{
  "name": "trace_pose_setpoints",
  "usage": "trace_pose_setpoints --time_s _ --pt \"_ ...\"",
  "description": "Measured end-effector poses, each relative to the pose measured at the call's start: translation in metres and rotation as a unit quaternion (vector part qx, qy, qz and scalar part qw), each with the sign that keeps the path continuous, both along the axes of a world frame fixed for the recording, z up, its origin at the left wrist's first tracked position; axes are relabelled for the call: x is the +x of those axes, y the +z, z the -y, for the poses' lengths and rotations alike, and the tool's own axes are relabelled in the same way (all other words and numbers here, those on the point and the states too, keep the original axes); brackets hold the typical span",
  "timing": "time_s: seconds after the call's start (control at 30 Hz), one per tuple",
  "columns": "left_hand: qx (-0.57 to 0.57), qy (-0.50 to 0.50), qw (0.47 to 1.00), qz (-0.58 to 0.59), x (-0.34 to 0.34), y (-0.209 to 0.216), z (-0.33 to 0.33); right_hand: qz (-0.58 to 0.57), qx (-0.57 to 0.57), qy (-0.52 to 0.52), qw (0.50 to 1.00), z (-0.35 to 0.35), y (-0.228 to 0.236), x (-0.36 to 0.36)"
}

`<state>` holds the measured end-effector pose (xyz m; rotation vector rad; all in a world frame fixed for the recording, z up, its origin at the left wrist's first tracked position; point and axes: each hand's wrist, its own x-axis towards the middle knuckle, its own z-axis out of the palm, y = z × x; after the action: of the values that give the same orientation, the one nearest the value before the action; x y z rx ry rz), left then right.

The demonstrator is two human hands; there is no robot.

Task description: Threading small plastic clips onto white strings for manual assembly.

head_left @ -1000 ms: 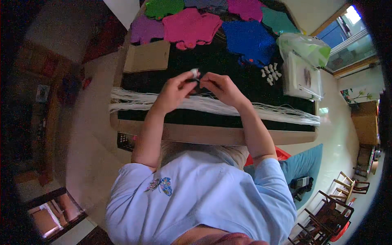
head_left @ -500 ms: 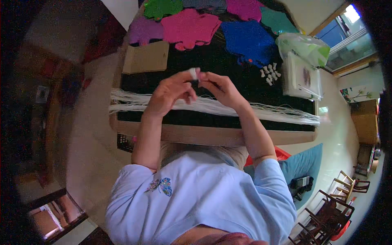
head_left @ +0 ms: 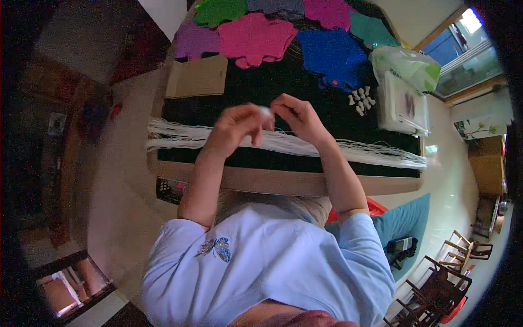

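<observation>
Above the black tabletop, my two hands meet at the fingertips. My left hand (head_left: pixel 235 129) is closed, its fingers curled, with a small white thing (head_left: pixel 265 111) at the tips; blur hides its kind, though it looks like wound thread. Thumb and forefinger of my right hand (head_left: pixel 297 117) pinch together just beside it; whatever lies between them is too fine to make out. Beneath both hands, a long bundle of white thread (head_left: pixel 376 155) stretches across the table from side to side. Several small white bow-shaped pieces (head_left: pixel 361 101) lie to the right.
Along the far side lie flat pink (head_left: pixel 256 39), blue (head_left: pixel 332 53), purple, green and teal pieces. A tan cardboard piece (head_left: pixel 197 77) is at the left. At the right sit a clear plastic package (head_left: pixel 403 106) and a plastic bag (head_left: pixel 406 65). The table's front edge (head_left: pixel 267 180) borders my lap.
My left hand has come slightly down and right, its fingers curling more, and the white thing has moved down with it. My right hand stays nearly in place.
</observation>
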<state>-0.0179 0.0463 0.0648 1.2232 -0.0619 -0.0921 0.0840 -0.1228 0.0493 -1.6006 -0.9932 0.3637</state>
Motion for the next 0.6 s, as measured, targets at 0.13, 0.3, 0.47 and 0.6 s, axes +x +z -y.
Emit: trace_pose_setpoints --time_s 0.13,0.3,0.47,0.6 --pt "0.288 0.119 0.950 -0.001 0.008 0.003 0.012 -0.002 0.018 -0.036 0.999 -0.004 0.002 -0.005" --pt "0.422 0.167 0.889 0.062 0.011 -0.004 0.016 0.071 -0.008 -0.071 0.995 -0.007 -0.003 -0.002" --pt "0.441 0.200 0.870 0.092 0.014 -0.005 0.015 0.138 0.008 -0.109 0.984 -0.009 -0.006 -0.007" --pt "0.421 0.168 0.888 0.071 0.013 -0.004 0.015 0.088 0.042 -0.104 0.990 -0.009 -0.013 -0.004"
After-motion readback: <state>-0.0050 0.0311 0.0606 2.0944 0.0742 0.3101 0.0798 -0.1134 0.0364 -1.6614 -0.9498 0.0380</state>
